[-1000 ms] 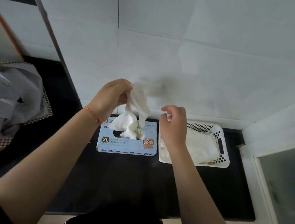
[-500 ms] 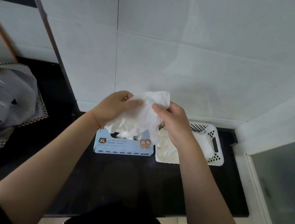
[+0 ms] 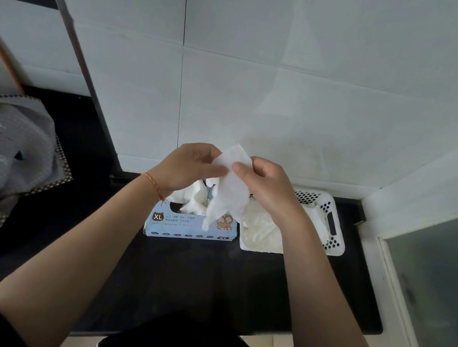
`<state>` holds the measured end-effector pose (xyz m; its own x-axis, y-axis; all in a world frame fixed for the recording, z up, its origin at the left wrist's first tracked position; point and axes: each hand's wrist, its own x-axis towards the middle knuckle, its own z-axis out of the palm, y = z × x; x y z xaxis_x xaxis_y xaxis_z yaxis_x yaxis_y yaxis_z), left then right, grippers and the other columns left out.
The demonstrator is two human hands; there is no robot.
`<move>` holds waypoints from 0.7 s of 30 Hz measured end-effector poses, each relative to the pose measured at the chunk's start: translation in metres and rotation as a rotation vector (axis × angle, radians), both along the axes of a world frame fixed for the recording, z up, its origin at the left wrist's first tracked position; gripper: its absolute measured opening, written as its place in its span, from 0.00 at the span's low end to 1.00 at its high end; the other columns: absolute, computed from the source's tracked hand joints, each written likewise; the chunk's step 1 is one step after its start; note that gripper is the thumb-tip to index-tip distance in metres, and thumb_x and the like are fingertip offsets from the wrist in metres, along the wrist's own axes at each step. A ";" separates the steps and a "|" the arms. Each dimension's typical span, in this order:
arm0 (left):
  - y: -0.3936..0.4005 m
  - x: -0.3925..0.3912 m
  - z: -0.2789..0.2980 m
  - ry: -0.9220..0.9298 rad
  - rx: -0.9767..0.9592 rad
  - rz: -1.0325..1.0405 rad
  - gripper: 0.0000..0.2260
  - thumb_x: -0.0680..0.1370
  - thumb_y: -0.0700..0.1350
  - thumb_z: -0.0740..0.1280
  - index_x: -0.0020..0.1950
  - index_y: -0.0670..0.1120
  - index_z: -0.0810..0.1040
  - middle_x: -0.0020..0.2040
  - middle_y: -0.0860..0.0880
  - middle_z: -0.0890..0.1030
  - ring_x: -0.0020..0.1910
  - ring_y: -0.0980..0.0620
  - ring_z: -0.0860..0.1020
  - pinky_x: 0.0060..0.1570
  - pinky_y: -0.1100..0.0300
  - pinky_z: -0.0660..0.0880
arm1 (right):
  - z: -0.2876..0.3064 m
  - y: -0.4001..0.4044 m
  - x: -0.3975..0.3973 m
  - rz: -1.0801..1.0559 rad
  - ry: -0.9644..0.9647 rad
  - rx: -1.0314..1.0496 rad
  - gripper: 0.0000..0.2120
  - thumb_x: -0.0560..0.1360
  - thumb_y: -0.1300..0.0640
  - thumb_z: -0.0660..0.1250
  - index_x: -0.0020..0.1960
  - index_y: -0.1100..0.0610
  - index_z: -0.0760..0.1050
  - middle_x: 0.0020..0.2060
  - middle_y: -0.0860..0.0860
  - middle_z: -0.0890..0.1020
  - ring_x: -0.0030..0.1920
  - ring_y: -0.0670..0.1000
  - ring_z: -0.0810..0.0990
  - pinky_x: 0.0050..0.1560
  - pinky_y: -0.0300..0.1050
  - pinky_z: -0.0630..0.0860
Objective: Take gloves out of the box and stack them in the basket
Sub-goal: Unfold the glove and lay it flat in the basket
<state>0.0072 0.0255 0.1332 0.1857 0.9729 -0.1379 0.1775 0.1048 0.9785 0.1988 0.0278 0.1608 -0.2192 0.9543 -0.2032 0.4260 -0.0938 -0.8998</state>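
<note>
While pinched, glove (image 3: pixel 229 191) between hands (image 3: pixel 229 173)

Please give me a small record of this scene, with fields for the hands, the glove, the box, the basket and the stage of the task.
left hand: pinches the glove's cuff
right hand: pinches the same cuff
glove: white, hanging over the box
box: blue, marked XL, more gloves poking out
basket: white, right of the box, gloves already inside
stage: glove out of the box, not yet in the basket

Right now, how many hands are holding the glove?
2: the left hand pinches the glove at its top left, the right hand at its top right, above the box.
</note>
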 end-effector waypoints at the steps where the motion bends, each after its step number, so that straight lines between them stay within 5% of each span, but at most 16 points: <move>1: 0.001 -0.001 -0.002 -0.008 -0.012 0.003 0.04 0.75 0.38 0.72 0.49 0.40 0.80 0.45 0.45 0.84 0.45 0.50 0.81 0.53 0.53 0.76 | 0.001 0.000 0.000 -0.012 0.002 0.017 0.19 0.76 0.47 0.68 0.46 0.65 0.76 0.35 0.53 0.73 0.36 0.49 0.72 0.41 0.45 0.68; 7: 0.000 -0.002 -0.004 0.081 -0.034 -0.012 0.06 0.73 0.38 0.74 0.48 0.43 0.80 0.42 0.50 0.83 0.40 0.55 0.80 0.45 0.62 0.77 | 0.005 0.004 0.003 -0.082 0.001 0.106 0.02 0.76 0.57 0.69 0.47 0.55 0.80 0.37 0.45 0.79 0.37 0.43 0.76 0.43 0.38 0.73; 16: 0.000 0.001 -0.018 0.349 -0.088 -0.106 0.02 0.74 0.44 0.73 0.45 0.49 0.85 0.42 0.55 0.84 0.41 0.58 0.80 0.42 0.68 0.73 | 0.007 0.005 0.006 -0.240 -0.069 0.167 0.04 0.75 0.61 0.61 0.45 0.58 0.75 0.35 0.46 0.73 0.34 0.45 0.69 0.34 0.37 0.65; 21: 0.001 0.015 -0.032 0.334 -0.165 -0.156 0.07 0.76 0.46 0.71 0.42 0.43 0.82 0.35 0.54 0.79 0.31 0.59 0.73 0.35 0.68 0.69 | 0.002 0.004 0.028 -0.335 -0.069 0.176 0.04 0.75 0.58 0.62 0.45 0.58 0.75 0.35 0.46 0.74 0.34 0.44 0.70 0.33 0.33 0.67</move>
<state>0.0225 0.0263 0.1015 0.2480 0.8962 -0.3679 0.5093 0.2024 0.8365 0.2267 0.0316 0.1627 0.1193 0.9923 -0.0332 0.4579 -0.0847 -0.8850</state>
